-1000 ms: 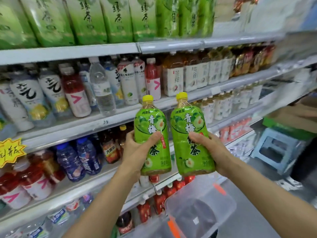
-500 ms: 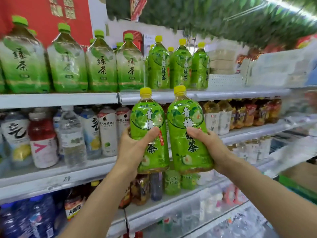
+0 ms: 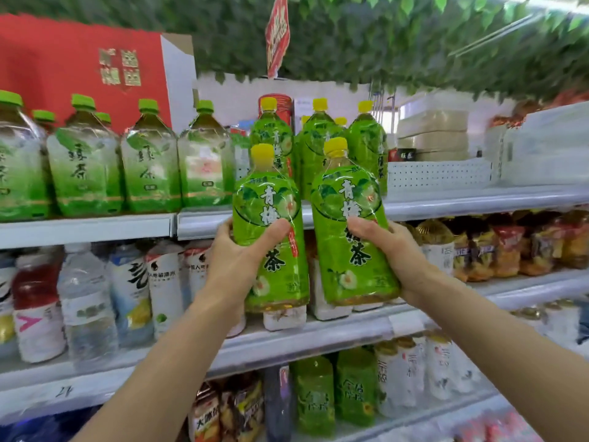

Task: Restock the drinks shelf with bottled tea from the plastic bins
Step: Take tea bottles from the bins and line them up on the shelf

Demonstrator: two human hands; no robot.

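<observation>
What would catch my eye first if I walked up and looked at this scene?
Two bright green tea bottles with yellow caps, held upright side by side in front of the shelves: one in the left hand, one in the right hand. Behind them, matching yellow-capped bottles stand on the top shelf, under a big red box at upper left.

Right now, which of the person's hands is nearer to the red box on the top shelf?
Left. The left hand grips a yellow-capped tea bottle below and right of the red box; the right hand holds the other bottle farther right.
</observation>
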